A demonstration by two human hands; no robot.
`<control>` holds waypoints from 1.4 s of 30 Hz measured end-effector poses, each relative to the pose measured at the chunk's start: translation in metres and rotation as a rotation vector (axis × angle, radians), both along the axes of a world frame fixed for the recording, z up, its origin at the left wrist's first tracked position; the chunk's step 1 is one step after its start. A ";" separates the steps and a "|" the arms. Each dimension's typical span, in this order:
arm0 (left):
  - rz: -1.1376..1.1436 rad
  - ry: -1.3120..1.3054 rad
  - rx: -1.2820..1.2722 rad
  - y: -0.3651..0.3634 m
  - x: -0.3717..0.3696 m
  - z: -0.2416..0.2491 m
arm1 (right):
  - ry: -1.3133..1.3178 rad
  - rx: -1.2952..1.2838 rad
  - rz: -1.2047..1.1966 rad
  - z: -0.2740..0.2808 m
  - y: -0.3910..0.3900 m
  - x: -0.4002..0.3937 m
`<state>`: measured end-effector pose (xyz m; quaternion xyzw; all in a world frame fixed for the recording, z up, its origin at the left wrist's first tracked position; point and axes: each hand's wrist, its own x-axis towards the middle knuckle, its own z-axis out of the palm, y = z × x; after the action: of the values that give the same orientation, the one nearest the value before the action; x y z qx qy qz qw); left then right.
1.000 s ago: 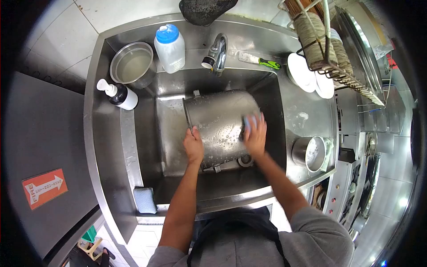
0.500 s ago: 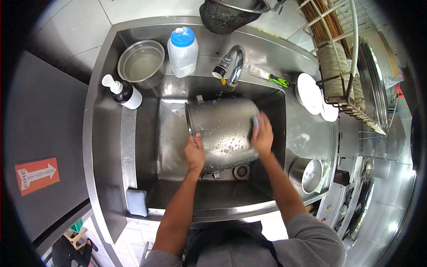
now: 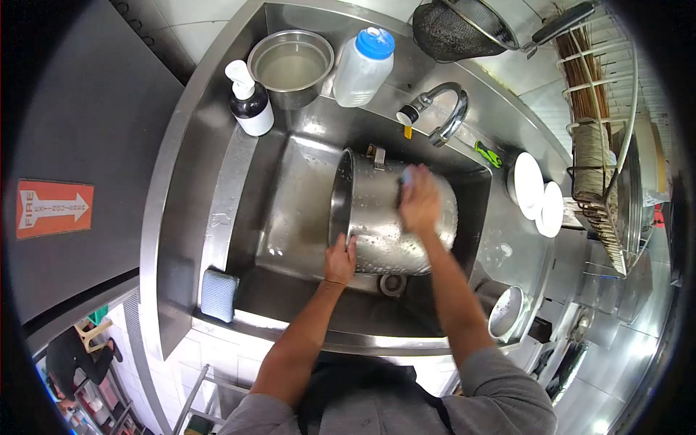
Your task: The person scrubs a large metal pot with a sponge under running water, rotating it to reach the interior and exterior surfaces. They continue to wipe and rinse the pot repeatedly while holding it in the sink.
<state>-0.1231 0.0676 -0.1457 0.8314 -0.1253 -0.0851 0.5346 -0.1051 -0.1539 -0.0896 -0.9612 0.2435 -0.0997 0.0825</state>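
I'm looking at a steel sink (image 3: 297,167), and in its basin lies a big metal pot (image 3: 384,225), on its side and beaded with water, its mouth toward nine o'clock. Taking the pot as the dial's centre, a steel bowl (image 3: 290,67) of cloudy liquid stands at eleven and a dark pump bottle (image 3: 251,109) at ten. The person's right hand (image 3: 422,201) is on the pot's wall toward two, fingers close together over a bluish pad (image 3: 407,176); blur keeps me from telling whether they grip it. At eight, the left hand (image 3: 340,261) has its fingers clamped on the rim.
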 end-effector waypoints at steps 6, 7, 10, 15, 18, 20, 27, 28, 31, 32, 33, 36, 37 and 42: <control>-0.094 0.042 -0.050 0.002 0.036 0.003 | 0.068 -0.061 0.343 0.014 0.087 -0.019; -0.131 0.078 -0.033 0.000 0.040 0.003 | -0.002 -0.135 0.267 0.002 0.069 0.004; -0.096 0.076 -0.019 -0.007 0.026 0.004 | -0.076 -0.010 0.007 0.006 0.042 0.055; -0.099 0.108 -0.137 -0.002 0.036 0.010 | -0.224 0.144 0.247 0.016 0.120 -0.022; -0.010 0.077 -0.220 -0.010 0.040 0.007 | -0.100 0.168 0.403 0.007 0.120 -0.041; 0.022 0.074 -0.205 -0.008 0.037 0.007 | -0.228 0.077 0.458 0.002 0.093 -0.012; -0.058 0.150 -0.054 -0.009 0.042 0.011 | -0.166 0.187 0.158 -0.005 0.064 0.059; -0.038 0.171 -0.048 -0.010 0.041 0.009 | -0.196 0.132 0.171 0.003 0.093 0.032; 0.004 0.214 -0.181 -0.012 0.038 0.005 | -0.076 0.039 0.232 -0.016 0.152 -0.066; -0.034 0.183 -0.160 -0.009 0.039 0.002 | -0.083 0.037 0.225 -0.013 0.151 -0.063; -0.037 0.166 -0.158 -0.010 0.045 -0.003 | -0.046 -0.025 0.224 -0.010 0.146 -0.052; -0.055 0.086 -0.206 -0.009 0.036 -0.009 | -0.213 -0.093 0.199 -0.005 0.105 0.010; -0.070 0.103 -0.199 -0.011 0.035 -0.012 | -0.112 0.097 0.140 0.002 0.084 0.044; -0.014 0.121 -0.192 -0.013 0.044 -0.005 | -0.089 0.056 0.181 -0.002 0.121 -0.012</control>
<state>-0.0792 0.0543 -0.1510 0.7687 -0.1062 -0.1264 0.6179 -0.1171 -0.0330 -0.0919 -0.9713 0.1543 -0.1275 0.1288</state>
